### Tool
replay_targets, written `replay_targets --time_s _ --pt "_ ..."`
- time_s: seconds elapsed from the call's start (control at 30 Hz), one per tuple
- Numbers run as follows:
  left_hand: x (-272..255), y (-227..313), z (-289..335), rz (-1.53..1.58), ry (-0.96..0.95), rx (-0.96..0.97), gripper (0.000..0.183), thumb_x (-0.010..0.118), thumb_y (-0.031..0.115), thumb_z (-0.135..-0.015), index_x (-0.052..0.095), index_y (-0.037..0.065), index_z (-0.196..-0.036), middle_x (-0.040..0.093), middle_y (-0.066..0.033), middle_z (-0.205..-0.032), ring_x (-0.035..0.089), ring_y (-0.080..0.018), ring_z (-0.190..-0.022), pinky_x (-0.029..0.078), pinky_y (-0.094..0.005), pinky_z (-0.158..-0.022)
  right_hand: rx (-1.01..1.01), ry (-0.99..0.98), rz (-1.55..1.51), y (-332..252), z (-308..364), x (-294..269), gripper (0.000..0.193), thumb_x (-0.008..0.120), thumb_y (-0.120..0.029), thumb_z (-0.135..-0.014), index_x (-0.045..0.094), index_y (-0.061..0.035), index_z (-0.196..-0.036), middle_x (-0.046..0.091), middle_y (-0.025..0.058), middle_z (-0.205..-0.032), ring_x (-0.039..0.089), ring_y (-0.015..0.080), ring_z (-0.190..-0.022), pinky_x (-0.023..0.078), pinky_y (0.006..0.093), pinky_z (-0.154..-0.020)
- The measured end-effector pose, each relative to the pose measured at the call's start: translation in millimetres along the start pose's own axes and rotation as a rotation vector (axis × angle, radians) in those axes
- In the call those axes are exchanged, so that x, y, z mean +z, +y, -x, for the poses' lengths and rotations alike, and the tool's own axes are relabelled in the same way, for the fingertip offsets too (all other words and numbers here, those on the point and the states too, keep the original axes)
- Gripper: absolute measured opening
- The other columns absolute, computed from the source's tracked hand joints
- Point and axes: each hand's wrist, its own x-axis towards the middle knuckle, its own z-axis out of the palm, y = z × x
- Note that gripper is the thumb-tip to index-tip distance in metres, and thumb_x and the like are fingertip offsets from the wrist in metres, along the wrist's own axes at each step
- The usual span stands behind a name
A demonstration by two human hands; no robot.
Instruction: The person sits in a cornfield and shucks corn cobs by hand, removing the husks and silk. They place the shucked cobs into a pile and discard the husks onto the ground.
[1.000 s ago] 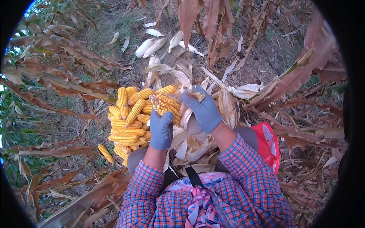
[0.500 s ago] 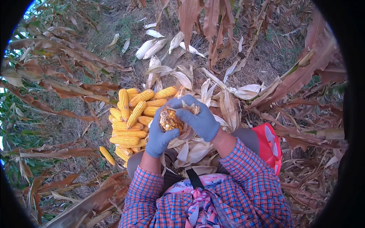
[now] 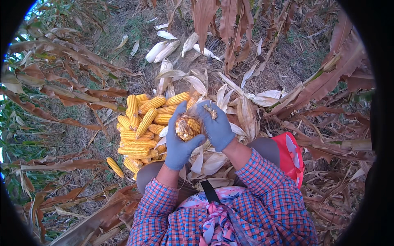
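Observation:
A short ear of corn [image 3: 188,128], with yellow kernels and brownish, whitish damaged patches, rests in my gloved left hand [image 3: 176,149]. The fingers and thumb wrap round its sides, and its end faces up. Just right of it is my gloved right hand [image 3: 217,129], curled, with a ragged scrap of dry husk [image 3: 211,110] at its fingers. Part of the right fingers is hidden. Close by on the left lies a pile of husked yellow corn ears [image 3: 137,137]. Loose pale husks [image 3: 213,163] lie under and around my hands.
One corn ear [image 3: 115,167] lies apart at the pile's left. Several ears in pale husks [image 3: 166,51] are on the ground ahead. Dry corn stalks and leaves [image 3: 61,92] crowd the left; brown leaves [image 3: 230,28] hang ahead. A red-and-white object [image 3: 289,158] is by my right knee.
My right hand has drawn off the corn ear to the right, with the dry scrap. My left hand has shifted slightly right and turned the ear, so more yellow kernels show.

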Motion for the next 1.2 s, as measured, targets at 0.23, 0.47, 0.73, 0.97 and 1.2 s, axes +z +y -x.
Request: replay_targets --time_s 0.23,0.47,0.73,0.97,1.2 --pt "-4 -5 0 0.202 0.136 -0.119 0.065 0.063 0.006 -0.078 0.032 -0.001 -0.134 0.043 -0.0116 -0.13 0.046 -0.019 -0.116 0.038 -0.0327 -0.099 0.127 0.232 -0.408 -3 -4 9 0.023 0.051 -0.022 -0.095 0.055 -0.0015 -0.105 0.058 0.0019 -0.094 0.054 0.0084 -0.084 0.046 0.0231 -0.074" --pt "6 -9 -11 -0.05 0.322 -0.066 0.046 0.068 0.013 -0.078 0.045 0.0 -0.116 0.053 -0.0055 -0.104 0.054 -0.0136 -0.092 0.047 -0.0268 -0.08 -0.023 0.214 -0.203 13 -13 12 0.023 0.052 -0.025 -0.094 0.059 -0.0036 -0.099 0.058 0.0009 -0.091 0.054 0.0093 -0.084 0.046 0.0243 -0.074" --pt "-108 -18 -89 0.51 0.626 -0.082 0.03 0.069 0.02 -0.081 0.055 0.003 -0.102 0.059 -0.0054 -0.09 0.059 -0.0165 -0.079 0.05 -0.0307 -0.073 0.177 0.295 -0.584 0 -22 -64 0.018 0.057 -0.026 -0.091 0.058 -0.0088 -0.097 0.057 0.0006 -0.083 0.057 0.0125 -0.076 0.049 0.0273 -0.063" --pt "-131 -53 -99 0.55 0.76 -0.015 0.031 0.068 0.02 -0.081 0.055 0.005 -0.106 0.059 -0.0046 -0.093 0.059 -0.018 -0.082 0.05 -0.0319 -0.074 0.315 0.335 -0.363 50 -21 -133 0.02 0.058 -0.025 -0.09 0.056 -0.0087 -0.102 0.06 0.0066 -0.09 0.06 0.0187 -0.084 0.052 0.0346 -0.066" --pt "-91 -12 -94 0.109 0.694 0.157 0.034 0.072 0.015 -0.078 0.051 0.004 -0.102 0.054 -0.0022 -0.09 0.054 -0.0114 -0.079 0.045 -0.0261 -0.07 -0.398 0.333 0.796 -27 -11 -61 0.032 0.062 -0.02 -0.084 0.055 -0.0039 -0.111 0.06 0.0136 -0.105 0.059 0.0241 -0.097 0.045 0.0328 -0.087"
